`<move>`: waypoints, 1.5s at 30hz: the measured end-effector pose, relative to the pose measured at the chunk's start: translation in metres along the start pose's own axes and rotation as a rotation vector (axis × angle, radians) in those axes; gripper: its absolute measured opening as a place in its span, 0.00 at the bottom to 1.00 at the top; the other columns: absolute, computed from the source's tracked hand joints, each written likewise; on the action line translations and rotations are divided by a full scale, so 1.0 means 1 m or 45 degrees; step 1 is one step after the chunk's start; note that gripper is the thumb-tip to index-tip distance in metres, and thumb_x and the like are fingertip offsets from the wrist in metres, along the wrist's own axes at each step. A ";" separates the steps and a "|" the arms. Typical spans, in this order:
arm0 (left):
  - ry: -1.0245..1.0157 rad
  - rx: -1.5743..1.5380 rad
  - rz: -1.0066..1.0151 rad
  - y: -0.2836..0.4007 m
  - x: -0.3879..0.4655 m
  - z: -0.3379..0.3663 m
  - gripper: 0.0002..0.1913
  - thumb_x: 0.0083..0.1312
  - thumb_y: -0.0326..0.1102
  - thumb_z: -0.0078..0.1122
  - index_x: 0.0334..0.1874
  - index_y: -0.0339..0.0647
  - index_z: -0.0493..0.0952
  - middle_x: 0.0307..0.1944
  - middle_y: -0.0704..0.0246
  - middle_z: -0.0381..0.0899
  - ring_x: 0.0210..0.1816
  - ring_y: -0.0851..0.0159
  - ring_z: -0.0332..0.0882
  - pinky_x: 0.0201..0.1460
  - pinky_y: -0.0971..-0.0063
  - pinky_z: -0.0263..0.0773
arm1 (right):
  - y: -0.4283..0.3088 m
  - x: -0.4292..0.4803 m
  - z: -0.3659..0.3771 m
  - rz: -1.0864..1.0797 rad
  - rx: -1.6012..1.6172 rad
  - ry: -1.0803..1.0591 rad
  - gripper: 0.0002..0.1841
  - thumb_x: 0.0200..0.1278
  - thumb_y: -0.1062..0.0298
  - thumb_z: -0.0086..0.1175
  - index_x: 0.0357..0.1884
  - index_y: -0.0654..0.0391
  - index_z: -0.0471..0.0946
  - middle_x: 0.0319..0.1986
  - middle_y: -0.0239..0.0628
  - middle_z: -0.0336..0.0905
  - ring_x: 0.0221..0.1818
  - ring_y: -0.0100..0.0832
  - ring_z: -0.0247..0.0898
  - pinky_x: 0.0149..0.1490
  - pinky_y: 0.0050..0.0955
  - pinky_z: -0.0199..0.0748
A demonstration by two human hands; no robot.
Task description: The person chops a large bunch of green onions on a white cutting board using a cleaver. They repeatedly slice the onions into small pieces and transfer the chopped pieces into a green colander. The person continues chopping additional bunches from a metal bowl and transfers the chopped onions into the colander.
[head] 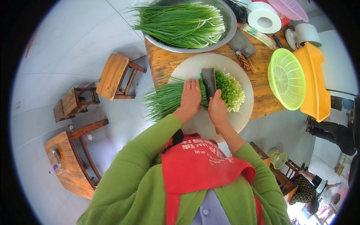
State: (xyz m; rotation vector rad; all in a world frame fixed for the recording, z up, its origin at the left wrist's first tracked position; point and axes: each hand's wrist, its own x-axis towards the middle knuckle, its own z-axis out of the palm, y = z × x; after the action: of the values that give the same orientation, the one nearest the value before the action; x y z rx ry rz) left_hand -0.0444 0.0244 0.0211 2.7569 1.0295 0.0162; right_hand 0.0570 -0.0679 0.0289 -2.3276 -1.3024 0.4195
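Observation:
A bundle of long green onions (166, 97) lies across a round pale chopping board (191, 63), its leafy ends past the board's left edge. My left hand (191, 97) rests flat on the bundle, fingers together, pressing it down. Just right of it, my right hand (218, 109) grips the handle of a cleaver (208, 81), whose dark blade stands at the cut end of the bundle. Chopped green onions (229, 91) are heaped against the blade's right side, green near it and white farther out. The underside of my left palm is hidden.
A steel basin (232, 33) of whole green onions (180, 25) stands at the table's back. More cleavers (243, 43) lie behind the board. Right are a green plastic colander (287, 78), a yellow plastic basket (315, 84) and white rolls (264, 18). Wooden stools (112, 76) stand left; people are at lower right.

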 end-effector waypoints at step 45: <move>0.138 0.098 0.236 -0.028 -0.014 0.014 0.19 0.59 0.30 0.50 0.52 0.29 0.72 0.43 0.62 0.72 0.49 0.60 0.69 0.57 0.71 0.65 | -0.004 0.014 -0.071 -0.172 -0.095 -0.513 0.13 0.68 0.70 0.47 0.46 0.63 0.58 0.22 0.57 0.75 0.27 0.59 0.74 0.30 0.53 0.70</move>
State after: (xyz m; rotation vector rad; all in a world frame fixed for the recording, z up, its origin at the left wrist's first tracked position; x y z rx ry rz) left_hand -0.0720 0.0330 0.0025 2.9409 0.8114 0.1573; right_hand 0.0941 -0.0701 0.0913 -2.2718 -1.6729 0.8408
